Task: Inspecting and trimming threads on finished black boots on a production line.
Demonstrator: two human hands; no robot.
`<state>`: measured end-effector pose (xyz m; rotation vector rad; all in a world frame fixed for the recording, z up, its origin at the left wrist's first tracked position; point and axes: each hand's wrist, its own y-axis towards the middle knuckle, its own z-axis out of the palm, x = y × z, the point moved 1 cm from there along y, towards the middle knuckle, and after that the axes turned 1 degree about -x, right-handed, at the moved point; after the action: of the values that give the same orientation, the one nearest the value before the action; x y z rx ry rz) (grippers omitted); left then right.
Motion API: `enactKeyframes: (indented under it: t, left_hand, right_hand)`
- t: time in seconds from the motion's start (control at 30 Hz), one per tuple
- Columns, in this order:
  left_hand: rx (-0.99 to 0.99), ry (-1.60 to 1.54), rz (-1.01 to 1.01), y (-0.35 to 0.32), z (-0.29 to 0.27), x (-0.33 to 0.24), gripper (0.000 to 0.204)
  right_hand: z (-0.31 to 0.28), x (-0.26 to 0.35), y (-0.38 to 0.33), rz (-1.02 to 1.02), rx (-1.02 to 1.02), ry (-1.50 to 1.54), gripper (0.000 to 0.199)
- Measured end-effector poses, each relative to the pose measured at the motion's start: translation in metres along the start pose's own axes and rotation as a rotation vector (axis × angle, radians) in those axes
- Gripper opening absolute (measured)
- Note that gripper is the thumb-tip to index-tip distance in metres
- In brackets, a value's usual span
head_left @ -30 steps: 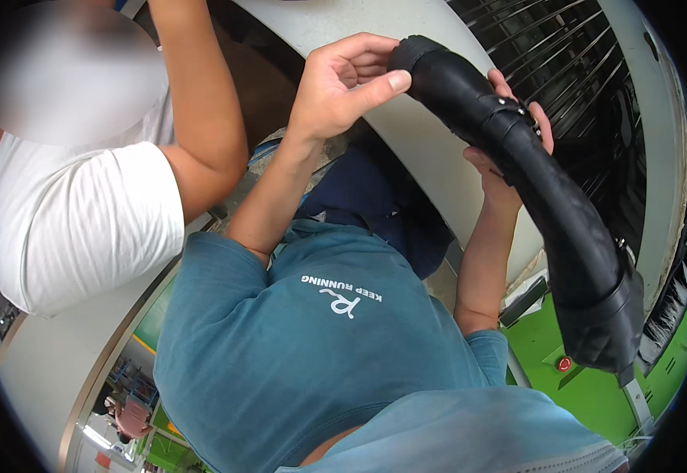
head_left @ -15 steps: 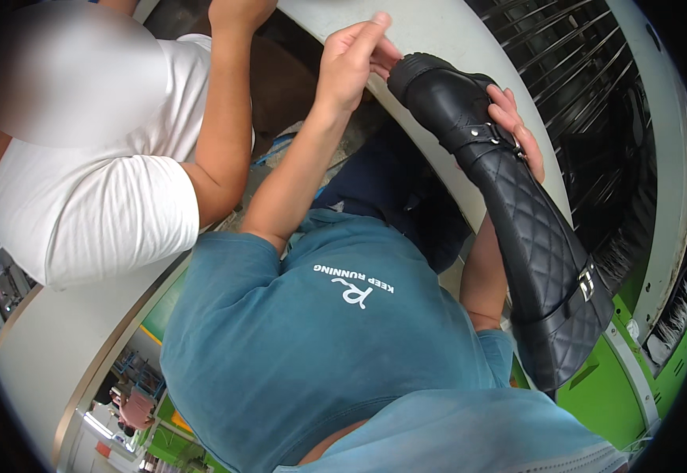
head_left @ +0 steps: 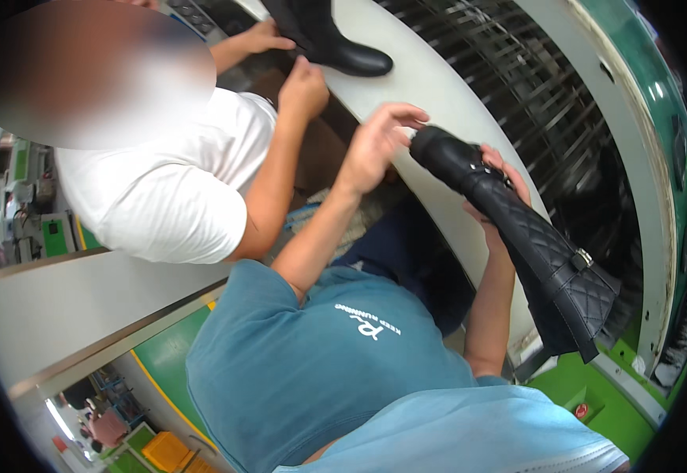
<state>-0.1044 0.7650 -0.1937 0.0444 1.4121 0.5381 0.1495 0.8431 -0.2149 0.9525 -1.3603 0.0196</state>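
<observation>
Head view: tall black quilted boot (head_left: 533, 236) held aloft over the white curved bench edge (head_left: 438, 87), toe up-left, shaft with a small buckle hanging down-right. Right hand (head_left: 501, 185) clamped around the ankle from behind; left hand (head_left: 375, 142) open, fingers spread, just beside the toe — touching or not, cannot tell. Teal shirt (head_left: 320, 355) filling the lower middle. Co-worker in white (head_left: 170, 189) at left, both hands on a second black boot (head_left: 336, 43) standing on the bench. Dark wire rack (head_left: 548, 102) behind — contents too dim to make out
</observation>
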Motion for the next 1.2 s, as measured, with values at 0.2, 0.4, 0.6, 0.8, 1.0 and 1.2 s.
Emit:
enactKeyframes:
  t: [0.2, 0.4, 0.6, 0.8, 1.0, 1.2]
  left_hand:
    - [0.35, 0.588, 0.296, -0.005, 0.022, -0.031, 0.085]
    - [0.112, 0.456, -0.001, -0.035, 0.021, -0.003, 0.065]
    - [0.021, 0.525, 0.061, -0.077, 0.036, 0.011, 0.059]
    - [-0.066, 0.644, 0.04, -0.084, 0.038, 0.018, 0.053]
    - [-0.028, 0.691, -0.289, -0.099, 0.019, 0.04, 0.056]
    - [0.044, 0.736, -0.01, -0.088, 0.026, 0.032, 0.057]
  right_hand:
    - [0.002, 0.0, -0.001, 0.194, -0.034, 0.077, 0.083]
    - [-0.01, 0.013, -0.018, 0.261, -0.371, -0.014, 0.046]
    - [-0.028, 0.094, 0.076, 0.183, -0.327, 0.064, 0.028]
    - [0.031, 0.136, 0.277, -0.044, 0.32, -0.015, 0.047]
    - [0.086, 0.119, 0.335, -0.438, 0.529, -0.617, 0.046]
    - [-0.005, 0.016, 0.182, -0.08, 0.077, 0.033, 0.047]
